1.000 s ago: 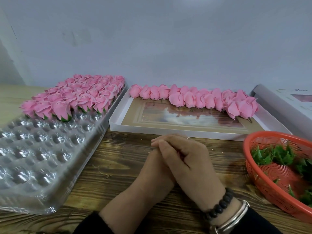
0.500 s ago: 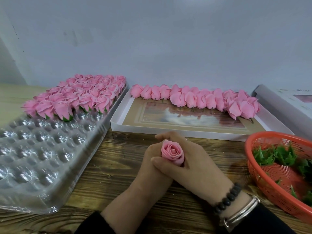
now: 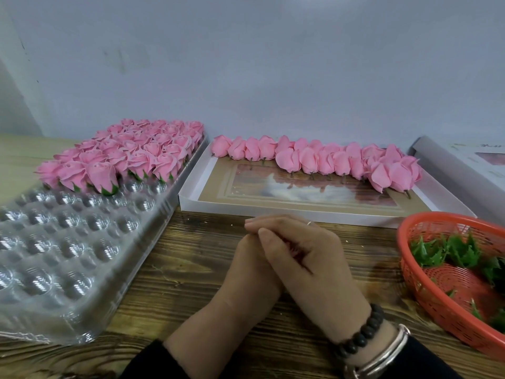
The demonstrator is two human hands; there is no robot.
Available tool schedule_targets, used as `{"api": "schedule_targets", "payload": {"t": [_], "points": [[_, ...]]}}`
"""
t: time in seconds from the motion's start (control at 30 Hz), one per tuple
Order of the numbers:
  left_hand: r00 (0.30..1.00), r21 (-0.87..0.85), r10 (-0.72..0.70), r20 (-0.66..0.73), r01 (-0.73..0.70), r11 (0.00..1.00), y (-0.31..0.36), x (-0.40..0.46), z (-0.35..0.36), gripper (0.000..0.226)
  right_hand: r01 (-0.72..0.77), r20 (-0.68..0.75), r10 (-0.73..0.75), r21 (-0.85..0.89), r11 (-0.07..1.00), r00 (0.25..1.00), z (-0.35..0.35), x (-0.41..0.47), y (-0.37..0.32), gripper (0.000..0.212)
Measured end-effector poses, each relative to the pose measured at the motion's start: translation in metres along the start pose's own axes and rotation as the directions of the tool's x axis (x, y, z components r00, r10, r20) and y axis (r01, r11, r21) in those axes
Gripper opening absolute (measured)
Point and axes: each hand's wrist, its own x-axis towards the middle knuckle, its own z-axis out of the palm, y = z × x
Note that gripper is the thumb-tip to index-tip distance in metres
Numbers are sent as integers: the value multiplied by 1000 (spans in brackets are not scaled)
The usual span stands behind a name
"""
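My two hands are clasped together over the wooden table point(image 3: 175, 272), in front of the white box. My right hand point(image 3: 317, 258), with a bead bracelet and a metal bangle at the wrist, lies over my left hand point(image 3: 250, 272) and covers most of its fingers. Both hands enclose a pink rose head point(image 3: 294, 248). Only a thin sliver of its pink shows between my right thumb and fingers.
A clear plastic blister tray point(image 3: 68, 242) at the left holds several pink roses with green bases point(image 3: 131, 157) at its far end. A flat white box point(image 3: 246, 207) carries a row of pink rose heads point(image 3: 314, 160). A red basket point(image 3: 404, 242) with green calyxes point(image 3: 448, 250) stands at the right.
Half a second ago the rose head stood exposed on top of my hands. My right hand has closed over it again, as it was one second ago.
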Motion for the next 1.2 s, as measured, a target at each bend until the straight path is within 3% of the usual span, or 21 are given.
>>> {"api": "schedule_targets", "payload": {"t": [0.1, 0.27, 0.37, 0.43, 0.5, 0.6, 0.7, 0.77, 0.87, 1.0, 1.1, 1.2], "points": [[998, -146, -63, 5, 63, 987, 0, -2, 0, 31, -57, 33, 59, -47, 997, 998, 1, 1, 1, 24], [999, -99, -28, -18, 26, 995, 0, -3, 0, 29, -112, 136, 119, -58, 992, 984, -3, 2, 4, 30], [999, -37, 39, -15, -39, 999, -1, -3, -1, 23, -150, 181, 153, -30, 988, 972, -9, 2, 6, 49], [1000, -10, 0, -20, 0, 1000, -5, -3, -2, 9, -126, 145, 123, 16, 992, 982, -11, 1, 6, 55], [999, 76, -36, -36, 39, 996, -8, -2, -2, 11, -70, 44, 67, 58, 996, 997, -9, 1, 3, 45], [999, 208, 37, -28, -30, 978, -7, -2, 2, 18, -21, -55, 23, 42, 999, 998, -1, 0, 0, 38], [999, 100, -24, -31, 27, 995, -4, -2, 4, 26, -23, -54, 20, -61, 998, 998, 5, -1, 1, 40], [999, 84, -52, -13, 53, 995, -3, -3, 3, 32, -23, -29, 19, -111, 994, 999, 5, 0, 3, 39], [998, 262, -54, 9, 50, 964, 1, -3, 4, 30, 1, 51, 5, -113, 994, 999, -1, 4, 5, 32], [964, 444, -166, 207, 58, 894, 5, 2, 1, 30, -43, 233, 77, -149, 988, 969, -11, 6, 8, 30], [916, 320, -306, 259, 218, 922, 7, -2, -4, 31, -42, 288, 93, -179, 983, 953, -14, 5, 8, 32], [948, 224, -263, 181, 220, 949, 10, -3, -6, 25, -115, 292, 145, -116, 986, 945, -17, 5, 11, 42]]}}
